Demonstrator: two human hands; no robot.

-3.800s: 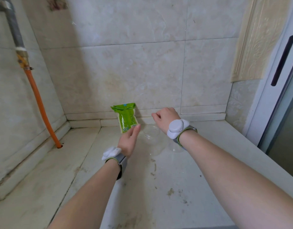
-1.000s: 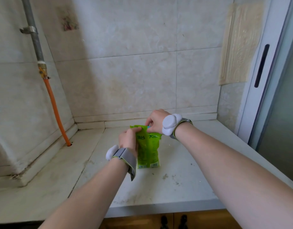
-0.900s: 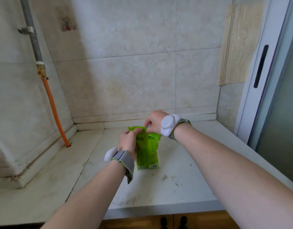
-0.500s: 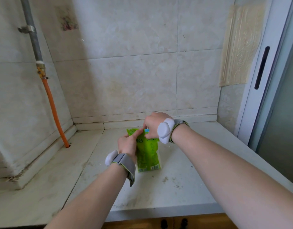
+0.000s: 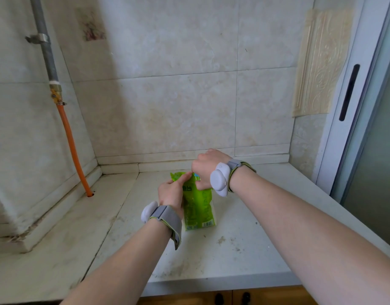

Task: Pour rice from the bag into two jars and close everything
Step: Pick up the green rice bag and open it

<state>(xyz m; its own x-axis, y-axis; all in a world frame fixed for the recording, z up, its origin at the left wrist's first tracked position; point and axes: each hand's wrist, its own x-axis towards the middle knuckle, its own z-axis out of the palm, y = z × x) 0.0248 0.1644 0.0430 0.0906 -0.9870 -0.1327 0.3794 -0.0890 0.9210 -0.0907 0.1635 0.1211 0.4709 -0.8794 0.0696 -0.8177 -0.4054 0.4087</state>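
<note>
A green rice bag (image 5: 198, 208) stands upright on the pale stone counter (image 5: 244, 249), held between my hands. My left hand (image 5: 171, 193) pinches the bag's top edge from the left side. My right hand (image 5: 204, 168) grips the top of the bag from the right, fingers curled over it. Both wrists carry grey straps with white pods. The jars are hidden; I cannot see them behind my hands and the bag.
Tiled walls close the counter at the back and left. An orange hose (image 5: 73, 148) under a grey pipe (image 5: 45, 47) runs down into the counter at the left. A white sliding door frame (image 5: 352, 93) stands at the right. Wooden cabinet fronts (image 5: 233, 298) show below the counter edge.
The bag was leaning at the back wall 3.8 s ago; now it stands nearer me between both hands. In the last second my hands have closed in together on its top.
</note>
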